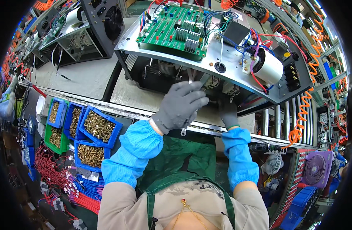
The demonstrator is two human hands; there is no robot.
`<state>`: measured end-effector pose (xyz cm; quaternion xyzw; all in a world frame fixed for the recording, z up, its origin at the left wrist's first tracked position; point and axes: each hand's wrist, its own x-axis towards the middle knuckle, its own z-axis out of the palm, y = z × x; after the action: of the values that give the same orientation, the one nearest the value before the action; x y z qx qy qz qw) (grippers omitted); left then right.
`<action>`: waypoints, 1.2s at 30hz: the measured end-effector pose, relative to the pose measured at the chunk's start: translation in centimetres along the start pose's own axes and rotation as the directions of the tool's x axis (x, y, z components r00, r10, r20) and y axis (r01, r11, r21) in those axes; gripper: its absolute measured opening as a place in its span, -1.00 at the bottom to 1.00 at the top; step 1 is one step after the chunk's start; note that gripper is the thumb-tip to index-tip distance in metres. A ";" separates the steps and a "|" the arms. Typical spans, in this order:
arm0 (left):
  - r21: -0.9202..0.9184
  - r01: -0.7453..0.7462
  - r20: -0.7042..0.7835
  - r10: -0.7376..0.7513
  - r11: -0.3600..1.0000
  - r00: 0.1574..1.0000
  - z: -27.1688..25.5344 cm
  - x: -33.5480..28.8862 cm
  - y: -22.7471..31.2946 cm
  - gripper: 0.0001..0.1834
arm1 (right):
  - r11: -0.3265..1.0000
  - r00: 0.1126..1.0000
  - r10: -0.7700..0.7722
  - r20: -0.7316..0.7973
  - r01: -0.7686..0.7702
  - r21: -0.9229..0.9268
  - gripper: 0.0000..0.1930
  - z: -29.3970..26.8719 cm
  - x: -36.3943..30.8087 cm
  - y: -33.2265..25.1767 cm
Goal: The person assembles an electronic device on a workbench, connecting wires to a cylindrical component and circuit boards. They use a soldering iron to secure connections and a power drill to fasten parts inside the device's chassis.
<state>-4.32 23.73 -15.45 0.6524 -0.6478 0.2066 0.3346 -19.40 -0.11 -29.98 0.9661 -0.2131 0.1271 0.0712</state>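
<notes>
An open machine chassis (206, 65) stands before me, its metal shelf carrying a green circuit board (172, 32), a white cylinder (270, 68) and coloured wires. My left hand (180, 105), in a grey glove, is closed around a silver wrench (183, 132). One end of the wrench pokes out below the hand, and its other end points up into the opening under the shelf. Reaching in beneath the shelf further right is my right hand (227, 113), also gloved. Its fingers are hidden in the dark interior, beside components there.
Blue bins (92, 154) of brass-coloured screws and a green bin (56, 138) stand at left, above bundles of red wires (49, 165). Another open chassis (84, 38) is at upper left. An orange coiled hose (298, 134) hangs at right, near a purple fan (317, 168).
</notes>
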 end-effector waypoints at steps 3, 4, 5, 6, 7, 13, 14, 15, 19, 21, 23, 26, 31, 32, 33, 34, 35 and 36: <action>0.085 0.047 0.257 -0.068 0.995 0.964 0.2 -0.1 0.2 -0.68 | 0.994 0.994 0.094 -0.052 -0.091 0.052 -0.77 -3.7 -1.7 -0.9; 0.130 0.095 0.382 -0.138 0.987 0.914 0.1 0.1 0.5 -0.69 | 0.980 0.984 0.171 -0.041 -0.165 0.111 -0.75 -6.6 -2.5 -2.6; 0.172 0.133 0.494 -0.203 0.976 0.845 0.0 0.5 0.8 -0.71 | 0.957 0.968 0.250 -0.026 -0.243 0.161 -0.74 -9.3 -3.3 -4.2; 0.233 0.177 0.600 -0.284 0.956 0.748 -0.4 1.4 1.0 -0.73 | 0.886 0.974 0.202 -0.104 -0.136 0.443 -0.75 -11.5 -4.1 -6.2; 0.298 0.207 0.690 -0.360 0.932 0.628 -0.7 2.5 0.9 -0.75 | 0.734 0.965 0.178 -0.191 -0.002 0.679 -0.74 -12.9 -4.5 -8.1; 0.222 0.251 0.767 -0.327 0.942 0.551 -0.5 3.3 0.2 -0.77 | 0.790 0.932 -0.176 -0.316 0.326 0.519 -0.64 -14.0 -1.8 -10.9; 0.037 0.282 0.650 -0.238 0.959 0.722 -0.1 1.0 -1.1 -0.77 | 0.766 0.940 -0.159 -0.302 0.311 0.563 -0.71 -14.1 -1.1 -11.0; -0.153 0.265 0.489 -0.160 0.952 0.857 0.3 -0.8 -2.1 -0.76 | 0.537 0.996 0.018 -0.092 0.068 0.840 -0.73 -14.0 -0.5 -11.2; -0.358 0.374 0.460 -0.187 0.856 0.868 0.3 -3.3 -6.3 -0.74 | -0.235 0.886 0.034 0.462 -0.442 0.865 -0.75 -13.5 2.0 -12.6; -0.011 0.431 0.611 -0.336 0.902 0.717 -0.4 -2.9 -7.3 -0.75 | -0.224 0.901 0.044 0.432 -0.413 0.883 -0.78 -10.6 2.9 -12.6; 0.271 0.405 0.640 -0.478 0.873 0.602 -0.4 -2.8 -8.1 -0.75 | 0.362 0.969 0.152 0.193 -0.236 0.902 -0.82 -7.6 3.1 -11.6; 0.230 0.428 0.511 -0.483 0.874 0.711 1.9 -3.0 -8.2 -0.78 | 0.632 0.984 0.144 -0.107 -0.008 0.775 -0.86 -7.1 3.6 -12.2; 0.232 0.397 0.550 -0.457 0.888 0.699 2.6 -2.7 -8.9 -0.77 | 0.747 0.977 0.205 -0.052 -0.121 0.654 -0.84 -3.6 4.4 -10.4; 0.239 0.392 0.560 -0.456 0.888 0.692 2.6 -2.6 -9.0 -0.77 | 0.758 0.982 0.164 -0.096 -0.064 0.649 -0.82 -3.5 4.5 -10.2; 0.245 0.388 0.570 -0.455 0.889 0.684 2.6 -2.6 -9.0 -0.76 | 0.768 0.983 0.124 -0.139 -0.006 0.641 -0.80 -3.6 4.7 -10.1; 0.279 0.389 0.584 -0.477 0.878 0.657 2.5 -2.3 -9.1 -0.76 | 0.778 0.979 0.084 -0.184 0.050 0.626 -0.78 -3.7 4.8 -9.9; 0.314 0.388 0.597 -0.498 0.867 0.629 2.3 -2.0 -9.1 -0.75 | 0.781 0.986 0.053 -0.156 0.057 0.623 -0.79 -3.8 4.9 -9.7; 0.347 0.386 0.609 -0.519 0.855 0.600 2.3 -1.9 -9.2 -0.75 | 0.783 0.992 0.021 -0.128 0.063 0.619 -0.80 -3.9 5.0 -9.5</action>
<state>4.24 22.86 -19.88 0.8514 -0.5152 -0.0829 0.0533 -11.81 7.21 -25.68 0.9278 -0.1436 0.2508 -0.2360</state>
